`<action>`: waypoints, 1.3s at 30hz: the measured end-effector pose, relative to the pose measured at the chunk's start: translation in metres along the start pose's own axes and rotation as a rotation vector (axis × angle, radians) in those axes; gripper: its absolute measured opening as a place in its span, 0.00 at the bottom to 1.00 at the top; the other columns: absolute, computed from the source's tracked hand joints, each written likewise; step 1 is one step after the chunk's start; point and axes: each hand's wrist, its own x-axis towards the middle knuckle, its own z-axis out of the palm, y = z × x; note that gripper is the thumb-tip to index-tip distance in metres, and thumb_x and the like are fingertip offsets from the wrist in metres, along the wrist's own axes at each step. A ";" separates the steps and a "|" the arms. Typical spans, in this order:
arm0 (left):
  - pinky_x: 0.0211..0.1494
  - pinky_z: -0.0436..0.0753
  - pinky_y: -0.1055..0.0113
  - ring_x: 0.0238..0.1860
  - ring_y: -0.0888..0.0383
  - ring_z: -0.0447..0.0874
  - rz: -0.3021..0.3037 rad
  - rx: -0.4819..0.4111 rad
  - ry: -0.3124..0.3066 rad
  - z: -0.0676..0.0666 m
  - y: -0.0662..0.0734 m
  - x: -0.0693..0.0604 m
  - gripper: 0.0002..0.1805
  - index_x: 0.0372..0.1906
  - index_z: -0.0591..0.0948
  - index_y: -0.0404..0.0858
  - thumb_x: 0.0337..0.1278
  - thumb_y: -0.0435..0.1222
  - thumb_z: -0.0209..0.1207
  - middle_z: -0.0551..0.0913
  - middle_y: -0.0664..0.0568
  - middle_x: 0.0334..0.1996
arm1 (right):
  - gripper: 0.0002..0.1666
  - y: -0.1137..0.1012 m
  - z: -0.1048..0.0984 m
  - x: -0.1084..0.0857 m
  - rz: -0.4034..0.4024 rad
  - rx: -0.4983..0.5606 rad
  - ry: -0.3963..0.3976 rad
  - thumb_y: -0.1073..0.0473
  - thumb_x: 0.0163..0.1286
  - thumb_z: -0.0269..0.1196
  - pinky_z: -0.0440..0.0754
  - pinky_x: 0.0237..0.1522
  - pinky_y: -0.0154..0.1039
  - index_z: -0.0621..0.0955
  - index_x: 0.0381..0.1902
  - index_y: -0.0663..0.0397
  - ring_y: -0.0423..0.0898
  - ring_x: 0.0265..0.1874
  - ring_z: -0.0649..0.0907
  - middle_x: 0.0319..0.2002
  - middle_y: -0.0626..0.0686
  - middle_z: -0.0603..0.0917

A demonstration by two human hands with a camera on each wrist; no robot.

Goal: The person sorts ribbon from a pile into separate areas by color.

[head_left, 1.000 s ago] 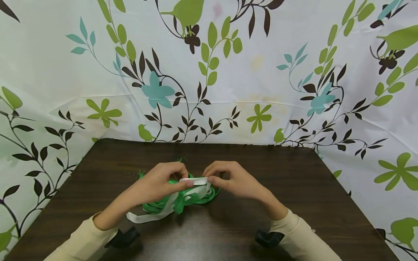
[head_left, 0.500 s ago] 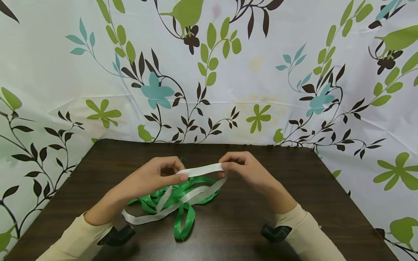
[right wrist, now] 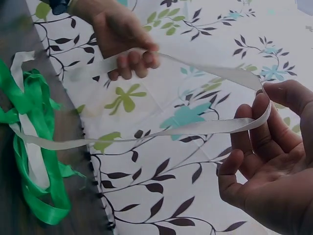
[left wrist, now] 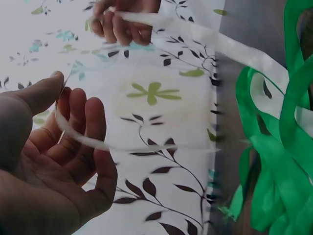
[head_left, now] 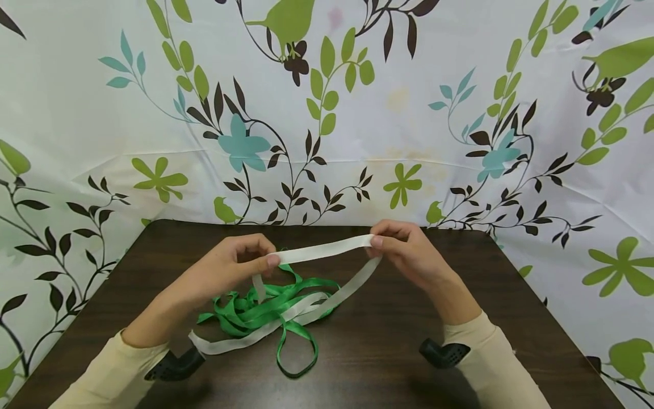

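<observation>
A white ribbon (head_left: 322, 250) stretches between both hands above the table. My left hand (head_left: 229, 266) pinches it between thumb and forefinger, and a short loose end hangs below that hand. My right hand (head_left: 411, 253) pinches the ribbon farther along at the right, a little higher than the left. From the right hand the ribbon sags back down to a loose heap of green ribbon (head_left: 250, 313) on the table. Another stretch of white lies across the heap, its end at the front left. In the right wrist view, the ribbon bends around my right fingertips (right wrist: 264, 98).
The dark wooden table (head_left: 378, 363) ends at the back against a white cloth (head_left: 409, 113) printed with leaves, birds and flowers. One green loop (head_left: 297, 375) reaches toward the table's front. Black wrist devices (head_left: 176, 366) sit under both sleeves.
Both hands have risen and moved apart, the right one farther. The white ribbon span between them has lengthened. A green loop has dropped toward the front of the heap.
</observation>
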 end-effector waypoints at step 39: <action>0.48 0.80 0.69 0.42 0.56 0.82 -0.188 -0.174 0.413 -0.079 -0.110 0.015 0.23 0.53 0.81 0.34 0.69 0.51 0.63 0.83 0.57 0.38 | 0.10 0.011 -0.090 -0.017 0.023 0.005 0.138 0.76 0.71 0.61 0.79 0.43 0.37 0.82 0.45 0.61 0.45 0.36 0.79 0.37 0.53 0.84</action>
